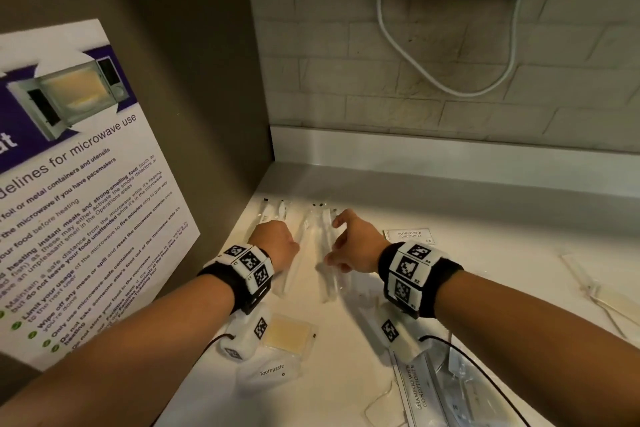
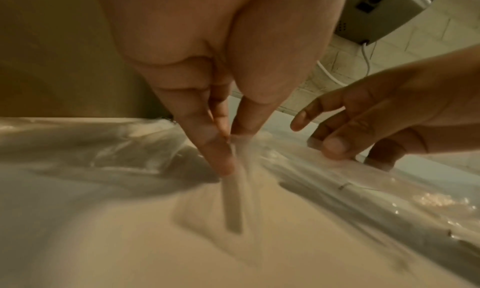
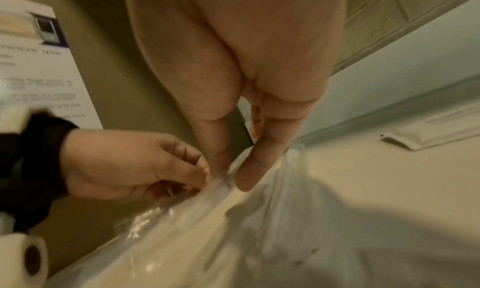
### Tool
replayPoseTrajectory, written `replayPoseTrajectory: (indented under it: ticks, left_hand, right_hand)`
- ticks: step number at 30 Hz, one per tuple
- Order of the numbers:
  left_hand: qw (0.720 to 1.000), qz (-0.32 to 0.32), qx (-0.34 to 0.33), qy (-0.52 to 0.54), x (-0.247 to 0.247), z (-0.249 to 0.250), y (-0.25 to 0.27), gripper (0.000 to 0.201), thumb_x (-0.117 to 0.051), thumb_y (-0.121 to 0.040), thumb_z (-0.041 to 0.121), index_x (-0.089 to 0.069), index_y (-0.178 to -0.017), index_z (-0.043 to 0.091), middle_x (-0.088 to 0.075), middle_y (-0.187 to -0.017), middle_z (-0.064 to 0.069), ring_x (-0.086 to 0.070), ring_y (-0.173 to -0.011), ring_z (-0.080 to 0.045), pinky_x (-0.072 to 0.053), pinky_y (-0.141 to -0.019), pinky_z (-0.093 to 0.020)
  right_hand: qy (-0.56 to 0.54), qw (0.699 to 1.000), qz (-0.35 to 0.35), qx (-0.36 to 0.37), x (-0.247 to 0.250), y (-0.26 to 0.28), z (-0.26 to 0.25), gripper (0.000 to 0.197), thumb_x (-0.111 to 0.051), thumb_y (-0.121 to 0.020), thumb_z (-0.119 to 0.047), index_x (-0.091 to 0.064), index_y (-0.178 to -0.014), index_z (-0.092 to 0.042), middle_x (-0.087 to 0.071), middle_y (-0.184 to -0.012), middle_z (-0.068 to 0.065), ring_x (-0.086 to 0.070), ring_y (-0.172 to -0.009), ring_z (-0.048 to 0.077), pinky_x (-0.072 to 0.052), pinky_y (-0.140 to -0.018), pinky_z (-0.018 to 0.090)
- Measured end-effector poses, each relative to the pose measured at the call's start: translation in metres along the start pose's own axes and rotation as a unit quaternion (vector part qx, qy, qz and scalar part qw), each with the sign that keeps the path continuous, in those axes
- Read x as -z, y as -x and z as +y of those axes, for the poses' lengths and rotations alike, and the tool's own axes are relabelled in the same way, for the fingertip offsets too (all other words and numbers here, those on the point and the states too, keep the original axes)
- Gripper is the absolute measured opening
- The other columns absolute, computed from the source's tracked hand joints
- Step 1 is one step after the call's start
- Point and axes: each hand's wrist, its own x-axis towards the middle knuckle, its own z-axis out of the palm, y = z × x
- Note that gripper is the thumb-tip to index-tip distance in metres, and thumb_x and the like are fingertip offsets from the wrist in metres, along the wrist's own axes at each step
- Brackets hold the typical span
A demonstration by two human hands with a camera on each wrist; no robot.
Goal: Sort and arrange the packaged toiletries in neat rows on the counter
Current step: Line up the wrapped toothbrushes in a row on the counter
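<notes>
Several toothbrushes in clear wrappers [image 1: 313,236] lie side by side at the back left of the white counter [image 1: 467,270]. My left hand [image 1: 287,246] is low over them. The left wrist view shows my left hand [image 2: 228,146] pinching one wrapped toothbrush [image 2: 232,202] between thumb and fingers. My right hand [image 1: 330,241] is just to its right, fingers spread over the neighbouring packet. In the right wrist view its straight fingertips [image 3: 246,175] rest on the clear wrapper [image 3: 207,202] close to the left hand [image 3: 130,165].
A toothpaste sachet [image 1: 272,373] and a yellowish flat packet [image 1: 289,334] lie near the front left. Shampoo sachets [image 1: 408,236] [image 1: 420,392] and more clear packets [image 1: 588,284] lie to the right. A wall with a microwave poster [image 1: 79,201] closes the left side.
</notes>
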Motion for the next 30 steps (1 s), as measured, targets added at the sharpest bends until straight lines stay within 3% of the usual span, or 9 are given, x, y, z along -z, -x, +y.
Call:
replayPoseTrajectory:
  ticks: [3,8,11,13,16,19,22,26,30]
  left_hand:
    - [0.999,0.016,0.007,-0.037,-0.001,-0.005,-0.001,0.023,-0.06,-0.091,0.024,-0.071,-0.096,0.004,-0.072,-0.098,-0.01,-0.067,-0.093,-0.026,-0.055,-0.082,-0.033]
    - [0.996,0.011,0.002,-0.093,0.001,-0.01,-0.007,0.029,-0.059,-0.091,0.037,-0.067,-0.081,0.011,-0.069,-0.084,-0.005,-0.063,-0.075,-0.022,-0.046,-0.062,-0.026]
    - [0.996,-0.003,0.005,-0.088,0.002,-0.011,-0.008,0.032,-0.057,-0.091,0.037,-0.063,-0.083,0.007,-0.067,-0.078,-0.006,-0.058,-0.064,-0.019,-0.04,-0.055,-0.025]
    - [0.997,0.001,-0.006,-0.075,0.004,-0.009,-0.006,0.034,-0.056,-0.092,0.036,-0.064,-0.097,0.003,-0.067,-0.083,-0.006,-0.061,-0.07,-0.02,-0.045,-0.06,-0.027]
    - [0.997,0.025,-0.077,0.001,0.002,-0.002,0.001,0.018,-0.062,-0.089,0.034,-0.064,-0.093,0.016,-0.065,-0.093,0.0,-0.062,-0.082,-0.017,-0.049,-0.072,-0.028]
    - [0.981,-0.019,-0.187,0.043,-0.006,0.004,0.009,0.028,-0.069,-0.085,0.036,-0.066,-0.111,0.025,-0.057,-0.11,0.008,-0.057,-0.098,-0.007,-0.045,-0.088,-0.024]
    - [0.968,-0.059,-0.24,-0.049,-0.017,0.006,0.009,0.047,-0.069,-0.083,0.045,-0.062,-0.126,0.03,-0.056,-0.123,0.01,-0.046,-0.114,-0.01,-0.042,-0.101,-0.033]
    - [0.967,-0.055,-0.234,-0.086,-0.024,0.004,0.002,0.053,-0.07,-0.08,0.05,-0.06,-0.129,0.033,-0.055,-0.128,0.013,-0.042,-0.121,-0.018,-0.039,-0.104,-0.038]
    - [0.967,-0.049,-0.234,-0.089,-0.023,0.004,-0.002,0.055,-0.07,-0.079,0.05,-0.057,-0.131,0.035,-0.054,-0.132,0.012,-0.041,-0.125,-0.019,-0.038,-0.106,-0.038]
  right_hand:
    - [0.058,0.998,-0.018,-0.013,-0.014,-0.006,-0.004,0.057,-0.082,-0.073,-0.017,-0.044,-0.116,-0.015,-0.07,-0.081,0.006,-0.062,-0.052,0.015,-0.057,-0.061,0.029]
    - [0.172,0.985,0.0,-0.017,-0.018,-0.01,-0.01,0.055,-0.08,-0.074,-0.032,-0.053,-0.116,-0.011,-0.064,-0.11,0.007,-0.067,-0.092,0.026,-0.057,-0.079,0.034]
    - [0.204,0.979,0.021,-0.009,-0.012,-0.01,-0.011,0.05,-0.073,-0.079,-0.044,-0.059,-0.111,-0.008,-0.062,-0.108,0.007,-0.062,-0.097,0.024,-0.052,-0.08,0.032]
    - [0.217,0.975,0.046,-0.003,-0.006,-0.011,-0.009,0.041,-0.065,-0.087,-0.041,-0.061,-0.109,-0.007,-0.063,-0.108,0.009,-0.062,-0.098,0.025,-0.051,-0.079,0.032]
    - [0.235,0.969,0.069,0.013,0.002,-0.014,-0.003,0.021,-0.054,-0.093,-0.021,-0.06,-0.111,-0.011,-0.064,-0.113,0.01,-0.062,-0.098,0.027,-0.045,-0.074,0.03]
    - [0.265,0.963,0.029,0.021,0.003,-0.015,0.006,0.031,-0.047,-0.091,-0.007,-0.062,-0.116,-0.018,-0.062,-0.12,0.007,-0.061,-0.103,0.025,-0.049,-0.081,0.03]
    - [0.286,0.958,0.031,0.0,0.007,-0.012,0.012,0.026,-0.052,-0.091,-0.016,-0.066,-0.113,-0.014,-0.064,-0.116,0.008,-0.062,-0.102,0.024,-0.052,-0.085,0.031]
    - [0.299,0.953,0.038,-0.034,0.011,-0.01,0.017,0.041,-0.067,-0.084,-0.038,-0.062,-0.112,-0.009,-0.063,-0.11,0.007,-0.061,-0.1,0.024,-0.052,-0.085,0.031]
    - [0.287,0.956,0.039,-0.054,0.013,-0.01,0.019,0.036,-0.071,-0.082,-0.022,-0.06,-0.113,-0.007,-0.063,-0.115,0.01,-0.061,-0.103,0.025,-0.051,-0.081,0.029]
